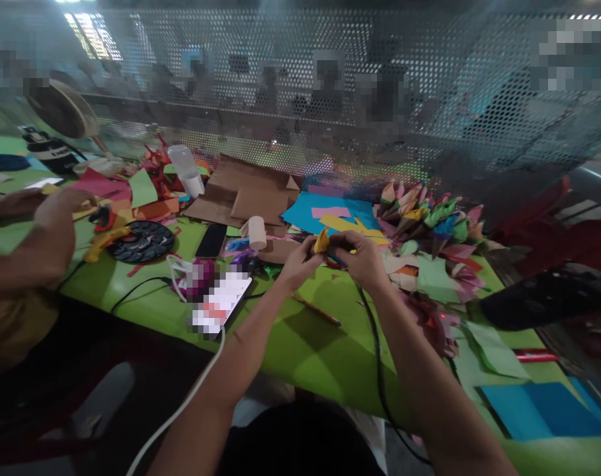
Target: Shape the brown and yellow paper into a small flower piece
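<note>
While L hand [301,263] had fingers clamped on a small yellow paper pc [322,241], rolled w/ pointed top, R hand [363,256] curled beside it, fingers' grip unclear.

- A perforated metal screen [290,135] is running along the far side.
- A black-and-white bottle [52,152] is resting far left.
- A translucent bottle [184,165] is sitting far, left of centre.
- A dark phone [211,240] is lying left of centre.
- Nearer, a lit phone [223,297] is trailing a white cable [185,396].
</note>
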Motion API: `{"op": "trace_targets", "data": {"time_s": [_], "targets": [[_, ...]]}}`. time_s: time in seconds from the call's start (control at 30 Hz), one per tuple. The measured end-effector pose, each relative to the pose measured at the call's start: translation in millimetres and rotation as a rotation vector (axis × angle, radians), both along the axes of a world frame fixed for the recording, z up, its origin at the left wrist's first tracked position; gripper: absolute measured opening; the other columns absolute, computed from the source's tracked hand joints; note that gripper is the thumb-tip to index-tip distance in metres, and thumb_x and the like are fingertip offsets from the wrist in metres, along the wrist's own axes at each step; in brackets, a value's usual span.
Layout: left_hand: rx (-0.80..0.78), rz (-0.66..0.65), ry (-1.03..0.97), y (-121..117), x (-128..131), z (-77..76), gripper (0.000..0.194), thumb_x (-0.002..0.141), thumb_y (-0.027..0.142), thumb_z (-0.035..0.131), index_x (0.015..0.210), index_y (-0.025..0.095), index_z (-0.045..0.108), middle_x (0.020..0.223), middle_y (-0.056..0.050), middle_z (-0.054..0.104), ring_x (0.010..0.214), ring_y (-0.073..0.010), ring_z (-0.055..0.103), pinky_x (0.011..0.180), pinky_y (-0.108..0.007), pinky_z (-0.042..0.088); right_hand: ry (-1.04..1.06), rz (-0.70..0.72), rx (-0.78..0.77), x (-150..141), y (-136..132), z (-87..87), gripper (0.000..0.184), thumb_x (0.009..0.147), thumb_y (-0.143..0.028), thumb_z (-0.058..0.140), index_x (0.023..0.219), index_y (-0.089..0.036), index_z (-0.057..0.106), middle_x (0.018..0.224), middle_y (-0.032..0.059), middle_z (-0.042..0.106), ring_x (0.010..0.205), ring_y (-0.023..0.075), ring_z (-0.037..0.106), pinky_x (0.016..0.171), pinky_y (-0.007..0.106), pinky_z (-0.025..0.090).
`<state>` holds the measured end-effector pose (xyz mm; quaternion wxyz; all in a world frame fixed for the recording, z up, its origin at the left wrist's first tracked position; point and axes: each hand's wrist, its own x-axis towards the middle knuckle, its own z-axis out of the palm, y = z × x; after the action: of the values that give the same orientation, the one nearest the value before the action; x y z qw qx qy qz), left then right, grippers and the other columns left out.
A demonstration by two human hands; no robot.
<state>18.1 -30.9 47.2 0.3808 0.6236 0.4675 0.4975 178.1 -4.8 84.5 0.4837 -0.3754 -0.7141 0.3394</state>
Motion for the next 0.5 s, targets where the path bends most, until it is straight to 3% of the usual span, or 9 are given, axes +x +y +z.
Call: {"op": "trace_targets", "data": {"time_s": [0.2,0.5], "targets": [[-0.093,-0.114,-0.195,3.1,-1.8,-2.8,0.048,0.075,0.04,0.059,0.119,0.02,0.058,0.084,-0.001,0.056,0.074,-0.0133,0.049,0.066,-0.022,0.04,0.019,0.004,0.017,4.2,-0.9,4.5,0.019,0.069,-0.032,0.063,0.081,-0.022,0.073,0.083,0.0039,0.075,0.079,0.0215,0.068,0.077,0.037,0.054],[-0.054,-0.023,0.004,5.7,-6.3,-6.8,0.041,0.077,0.031,0.057,0.115,0.019,0.056,0.08,0.002,0.054,0.071,-0.0134,0.047,0.065,-0.023,0.04,-0.028,0.118,-0.099,3.4,0.2,5.2,0.027,0.068,-0.037,0.069,0.088,-0.021,0.076,0.079,0.0024,0.075,0.069,0.019,0.066,0.065,0.031,0.052]]}}
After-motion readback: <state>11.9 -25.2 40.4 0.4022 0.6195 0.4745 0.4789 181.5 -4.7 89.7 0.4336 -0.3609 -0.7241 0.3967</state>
